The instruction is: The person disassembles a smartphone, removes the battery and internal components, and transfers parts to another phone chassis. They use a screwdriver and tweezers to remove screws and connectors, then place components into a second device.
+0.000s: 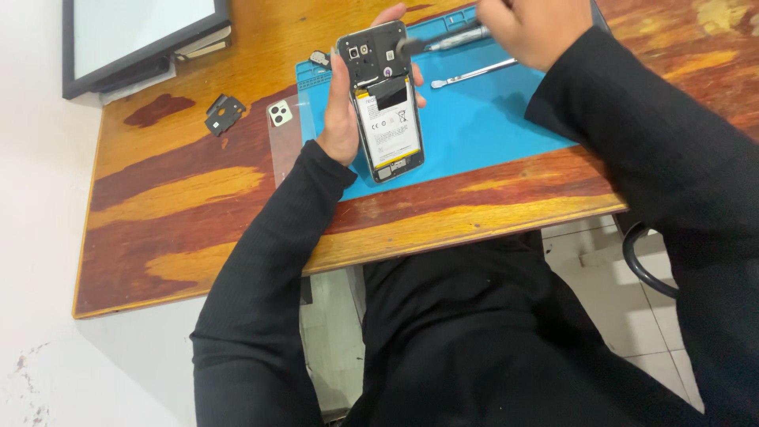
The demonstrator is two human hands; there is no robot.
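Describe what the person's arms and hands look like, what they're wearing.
Both arms are covered by long, close-fitting black sleeves of a fine ribbed knit that end at the wrists. The left hand and the right hand are bare: no gloves, and no rings, watch or bracelet that can be seen. The torso wears the same black fabric.

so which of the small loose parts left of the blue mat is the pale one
The small square pale-green camera cover on the clear film, nearest the mat; the flat black bracket lies farther left.

A single head-worn camera looks steeply down from above the person's own chest; it faces forward over the near edge of the wooden table (182, 229); the blue mat (490, 119) sits near the frame's top, close in; white floor tiles show below.
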